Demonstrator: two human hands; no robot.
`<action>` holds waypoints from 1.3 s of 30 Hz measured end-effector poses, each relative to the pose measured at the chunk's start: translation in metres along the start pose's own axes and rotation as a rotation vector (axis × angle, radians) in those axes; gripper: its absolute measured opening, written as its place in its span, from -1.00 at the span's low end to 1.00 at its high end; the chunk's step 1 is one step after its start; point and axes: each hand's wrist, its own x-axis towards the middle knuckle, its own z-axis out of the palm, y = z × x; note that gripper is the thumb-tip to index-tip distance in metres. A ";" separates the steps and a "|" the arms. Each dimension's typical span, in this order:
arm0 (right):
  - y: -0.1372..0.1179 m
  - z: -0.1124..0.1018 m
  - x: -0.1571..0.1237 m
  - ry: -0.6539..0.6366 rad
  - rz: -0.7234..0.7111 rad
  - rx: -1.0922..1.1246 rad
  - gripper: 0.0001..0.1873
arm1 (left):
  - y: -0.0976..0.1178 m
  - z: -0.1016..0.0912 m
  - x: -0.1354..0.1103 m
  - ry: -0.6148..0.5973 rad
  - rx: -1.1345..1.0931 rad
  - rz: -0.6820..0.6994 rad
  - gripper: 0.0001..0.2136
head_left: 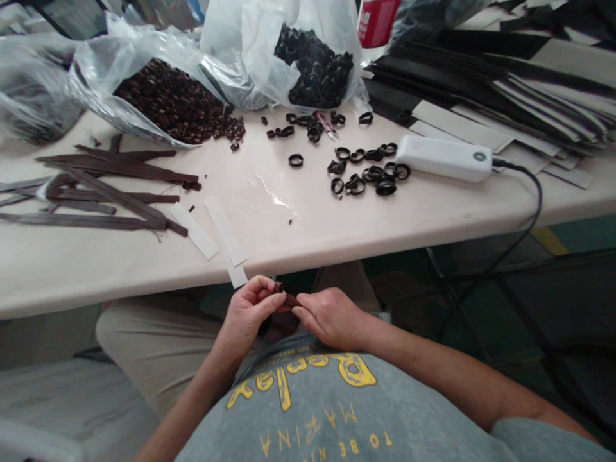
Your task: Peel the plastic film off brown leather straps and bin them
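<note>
Left hand: pinches a small brown loop at its fingertips, below the table edge.
Right hand: grips a brown strap end touching the loop.
Table: brown straps at left, black loops near a white device.
Bags: brown loops bag, black loops bag.

A small dark brown leather strip with a loop at one end is held in the air below the edge of the counter, above the person's lap. It lies roughly level, running from left to right between the fingertips of both hands. Its left end carries the little rounded loop, which stands up slightly; its right end is hidden under fingers. The piece is mostly covered, so its full length cannot be told.
</note>
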 end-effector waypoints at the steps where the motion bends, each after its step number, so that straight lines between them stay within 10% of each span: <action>1: 0.000 -0.002 -0.001 0.001 0.004 0.028 -0.68 | 0.001 -0.002 0.000 -0.013 -0.019 -0.012 -0.75; 22: 0.001 -0.010 0.001 -0.034 0.010 0.229 -0.65 | -0.009 0.000 0.005 -0.061 -0.114 -0.065 -0.72; 31: 0.011 -0.008 0.002 -0.132 -0.144 0.890 -0.57 | -0.005 -0.001 0.004 -0.267 -0.020 -0.088 -0.73; 35: 0.012 -0.008 0.005 -0.174 -0.158 1.107 -0.48 | -0.002 0.002 0.001 -0.187 0.011 -0.016 -0.78; 39: 0.009 -0.013 0.003 -0.094 -0.072 0.882 -0.65 | -0.004 -0.002 -0.001 -0.067 0.040 0.079 -0.82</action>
